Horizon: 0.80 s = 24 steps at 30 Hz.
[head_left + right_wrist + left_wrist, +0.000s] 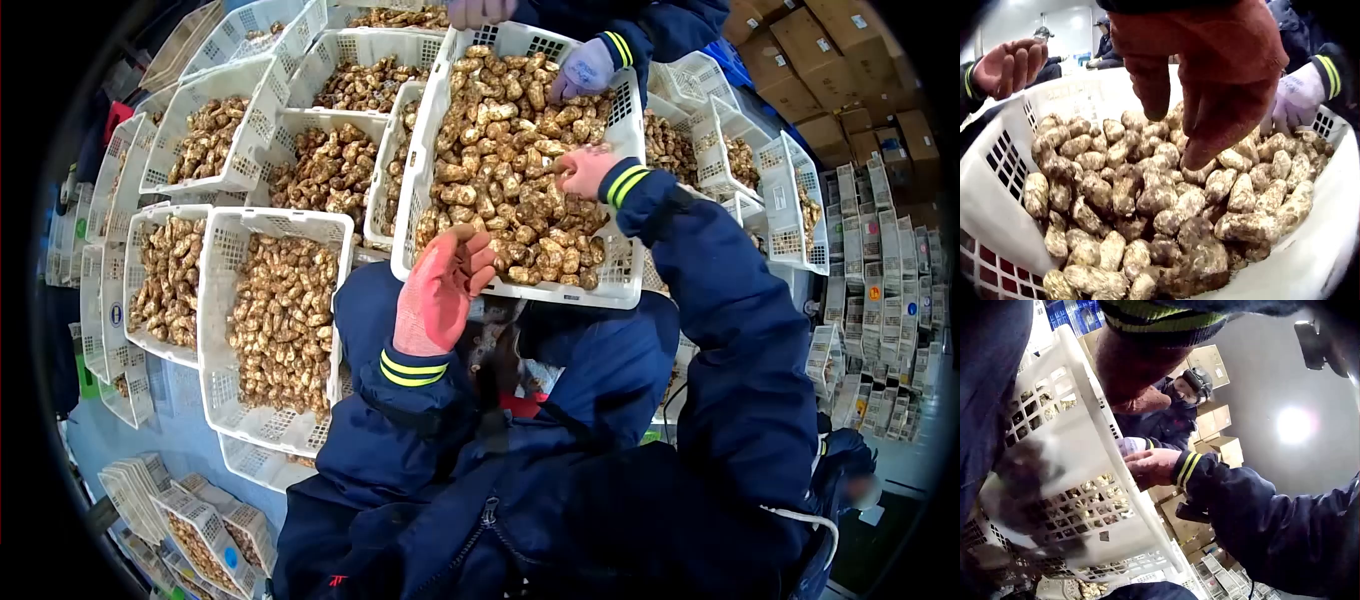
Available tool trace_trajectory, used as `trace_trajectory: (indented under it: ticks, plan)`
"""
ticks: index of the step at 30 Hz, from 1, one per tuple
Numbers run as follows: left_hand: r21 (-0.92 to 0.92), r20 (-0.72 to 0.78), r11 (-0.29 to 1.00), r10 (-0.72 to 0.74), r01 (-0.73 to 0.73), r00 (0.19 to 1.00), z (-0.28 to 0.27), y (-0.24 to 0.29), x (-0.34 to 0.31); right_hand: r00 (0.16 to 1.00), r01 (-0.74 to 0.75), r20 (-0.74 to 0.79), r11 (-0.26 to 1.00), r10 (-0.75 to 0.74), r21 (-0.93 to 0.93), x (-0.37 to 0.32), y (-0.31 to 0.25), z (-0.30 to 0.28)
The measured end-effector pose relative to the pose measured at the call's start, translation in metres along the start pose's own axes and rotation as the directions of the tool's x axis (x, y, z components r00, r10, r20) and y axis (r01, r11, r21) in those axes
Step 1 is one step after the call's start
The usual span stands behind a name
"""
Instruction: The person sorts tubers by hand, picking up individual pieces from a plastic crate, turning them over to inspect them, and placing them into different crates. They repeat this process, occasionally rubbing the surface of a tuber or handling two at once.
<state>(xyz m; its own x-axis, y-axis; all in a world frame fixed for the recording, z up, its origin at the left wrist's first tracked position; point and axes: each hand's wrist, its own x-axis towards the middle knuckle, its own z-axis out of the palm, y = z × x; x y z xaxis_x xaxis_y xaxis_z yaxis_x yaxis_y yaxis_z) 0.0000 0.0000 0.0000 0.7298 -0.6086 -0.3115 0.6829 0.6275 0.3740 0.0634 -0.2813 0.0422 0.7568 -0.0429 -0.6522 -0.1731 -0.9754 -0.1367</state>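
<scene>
A white plastic crate full of knobbly brown-and-cream tubers rests before me at my knees. My left hand, in a pinkish-red glove, hovers by the crate's near left corner, palm turned up and fingers loosely bent, holding nothing. Over the tubers at the right side is my right hand, gloved alike. In the right wrist view its fingers point down just above the pile, spread apart with no tuber between them. Another person's lavender-gloved hand reaches into the far right corner of this crate.
More crates of tubers stand close by on the left and on the right. Stacked crates and cardboard boxes fill the far right. The other person's second lavender glove is at the crate's far edge.
</scene>
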Motion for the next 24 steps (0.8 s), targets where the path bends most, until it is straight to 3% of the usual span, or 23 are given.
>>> trace_trajectory:
  ticks: [1,2,3,5,6,7,9,10,11,13,14,17,19,20,21,22,23,24]
  plan:
    - [-0.030,-0.029,1.000,-0.005,0.004,1.000,-0.001,0.001,-0.002,1.000,0.014,-0.024,0.992,-0.017,-0.123,0.008,-0.003,0.015]
    - [-0.047,0.004,0.999,0.013,-0.013,1.000,-0.005,0.000,-0.004,0.997,-0.066,-0.043,0.970,0.057,-0.235,0.015,-0.006,0.030]
    - [-0.048,0.061,0.998,0.039,-0.036,0.997,0.007,0.002,0.020,0.994,-0.084,-0.096,0.948,0.057,-0.306,0.022,0.002,0.010]
    - [-0.028,-0.013,0.999,0.018,-0.019,1.000,0.018,0.001,0.016,0.992,-0.046,-0.122,0.932,0.001,-0.361,0.037,0.006,0.031]
    - [-0.014,0.040,1.000,0.007,-0.006,0.999,0.021,-0.001,0.012,0.997,-0.027,-0.072,0.901,-0.005,-0.433,0.033,0.002,0.037]
    - [-0.011,0.044,1.000,0.015,-0.015,0.999,0.020,-0.002,0.014,0.996,-0.012,-0.082,0.924,-0.021,-0.383,0.037,0.004,0.039]
    - [0.046,0.073,0.998,-0.033,0.030,0.997,0.013,-0.007,0.016,0.985,-0.148,-0.143,0.900,0.097,-0.411,0.046,0.001,0.041]
    - [0.060,0.057,0.997,-0.043,0.039,0.997,0.009,-0.008,0.018,0.986,-0.116,-0.153,0.926,0.065,-0.358,0.041,-0.003,0.036]
    - [0.061,0.059,0.997,-0.046,0.042,0.997,0.006,-0.008,0.020,0.964,-0.033,-0.256,0.934,-0.064,-0.355,0.046,0.007,0.041]
    - [0.057,0.174,0.998,0.002,-0.013,0.985,0.005,-0.002,0.029,0.969,-0.047,-0.247,0.976,-0.006,-0.211,0.035,0.007,0.022]
    - [0.144,0.043,0.988,0.047,-0.053,0.998,0.007,-0.003,0.027,0.929,-0.067,-0.370,0.981,-0.004,-0.180,0.025,0.005,0.019]
    - [0.164,-0.084,0.987,0.018,-0.004,0.996,0.027,-0.005,0.031,0.924,0.332,-0.243,0.935,-0.295,0.128,-0.018,-0.013,-0.007]
    - [0.102,0.036,0.991,-0.092,0.088,0.995,0.024,-0.011,0.036,0.852,0.522,-0.228,0.745,-0.471,0.415,-0.032,-0.031,-0.010]
    - [0.145,0.031,0.978,-0.156,0.150,0.987,0.024,-0.010,0.034,0.944,0.300,-0.034,0.813,-0.327,0.500,-0.037,-0.041,-0.019]
    - [0.187,0.026,0.960,-0.218,0.210,0.976,0.022,-0.010,0.031,0.911,0.403,-0.180,0.892,-0.370,0.207,-0.033,-0.038,-0.019]
    - [0.193,0.034,0.962,-0.202,0.192,0.979,0.016,-0.013,0.031,0.950,0.244,-0.191,0.969,-0.249,-0.050,-0.017,-0.029,-0.008]
    - [0.198,0.040,0.965,-0.183,0.171,0.982,0.010,-0.016,0.030,0.964,0.059,-0.231,0.952,-0.133,-0.301,-0.001,-0.023,0.006]
    - [0.153,0.081,0.971,-0.198,0.184,0.977,0.009,-0.012,0.028,0.992,0.023,-0.097,0.871,-0.081,-0.491,0.008,-0.015,0.014]
